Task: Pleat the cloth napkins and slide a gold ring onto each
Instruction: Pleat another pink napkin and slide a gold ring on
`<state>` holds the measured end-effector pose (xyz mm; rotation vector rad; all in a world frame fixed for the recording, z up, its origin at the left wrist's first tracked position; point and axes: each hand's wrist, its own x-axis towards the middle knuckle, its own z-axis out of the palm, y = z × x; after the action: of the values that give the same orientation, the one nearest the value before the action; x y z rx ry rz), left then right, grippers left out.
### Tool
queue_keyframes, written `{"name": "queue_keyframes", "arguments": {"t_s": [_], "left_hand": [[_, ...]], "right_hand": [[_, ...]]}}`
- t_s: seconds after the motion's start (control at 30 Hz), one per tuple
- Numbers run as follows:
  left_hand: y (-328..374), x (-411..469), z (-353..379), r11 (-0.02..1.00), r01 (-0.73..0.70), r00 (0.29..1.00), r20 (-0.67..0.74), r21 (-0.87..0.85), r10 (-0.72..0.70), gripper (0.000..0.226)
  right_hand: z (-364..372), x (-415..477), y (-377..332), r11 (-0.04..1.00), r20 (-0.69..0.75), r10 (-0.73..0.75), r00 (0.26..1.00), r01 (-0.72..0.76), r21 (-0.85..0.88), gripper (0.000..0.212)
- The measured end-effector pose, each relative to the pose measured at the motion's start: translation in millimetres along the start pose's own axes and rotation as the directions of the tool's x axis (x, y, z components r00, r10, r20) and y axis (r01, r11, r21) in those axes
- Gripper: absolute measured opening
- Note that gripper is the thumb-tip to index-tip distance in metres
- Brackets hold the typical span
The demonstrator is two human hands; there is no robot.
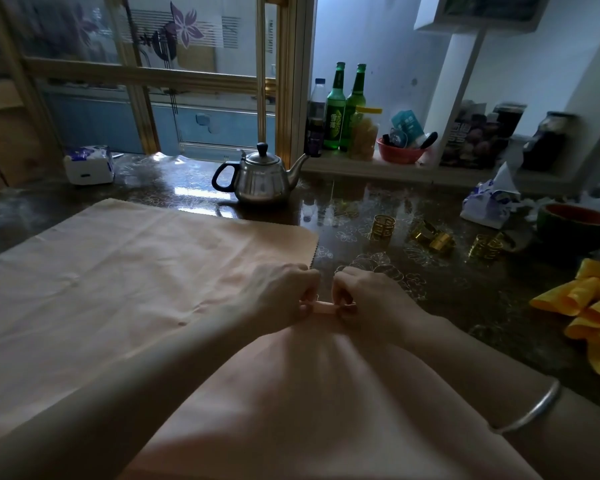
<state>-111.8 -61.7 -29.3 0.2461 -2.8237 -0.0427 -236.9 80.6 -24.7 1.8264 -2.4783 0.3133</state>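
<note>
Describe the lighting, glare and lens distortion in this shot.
Head view: dim, bluish daylight; white glare on the glossy table beside the teapot; the napkin darkens toward the near edge; wide-angle lens tilts the door frame and shelf post; corners look soft.

Napkin (136, 271) left on table (447, 289); rings (381, 227) right; teapot (262, 178) behind

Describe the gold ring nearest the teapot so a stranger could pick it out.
Start at the steel teapot on the dark glossy table. To its right and nearer the person, past the far corner of the peach napkin, stands the gold ring. It is the leftmost, alone; the other rings lie huddled further right.
</note>
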Motion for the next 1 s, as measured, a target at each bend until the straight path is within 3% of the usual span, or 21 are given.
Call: {"name": "queue_keyframes", "arguments": {"t_s": [0.1,0.3,0.37,0.57,0.73,0.83,1.0], "left_hand": [[1,-3,2,0.999,0.005,1.0,0.004,-0.032,-0.005,0.01],[-10,-3,7,0.916,0.156,0.985,0.122,-0.37,-0.118,0.013],[-12,-3,4,0.916,0.162,0.983,0.141,-0.366,-0.118,0.005],[-11,-6,0,0.951,0.144,0.985,0.135,-0.273,-0.111,0.018],[3,-19,-8,0.993,0.117,0.992,0.037,0.003,-0.117,0.014],[11,-27,-3,0.997,0.058,0.998,-0.034,0.059,-0.056,0.013],[6,-33,1,0.987,0.074,0.997,0.009,-0.14,-0.073,0.014]], "right_hand": [[3,-6,1,0.992,0.019,0.024,1.0,-0.026,0.12,0.016],[-2,-8,4,0.958,0.074,0.091,0.993,-0.108,0.267,0.009],[-3,-7,3,0.962,0.075,0.097,0.992,-0.113,0.247,0.014],[-5,-10,-3,0.993,0.059,0.061,0.996,-0.067,0.101,0.013],[0,-18,-14,1.0,0.011,0.011,1.0,-0.011,0.001,0.013],[2,-21,-15,0.996,0.05,0.061,0.997,-0.065,0.069,0.016],[0,-21,-9,0.952,0.12,0.103,0.987,-0.133,0.277,0.015]]}}
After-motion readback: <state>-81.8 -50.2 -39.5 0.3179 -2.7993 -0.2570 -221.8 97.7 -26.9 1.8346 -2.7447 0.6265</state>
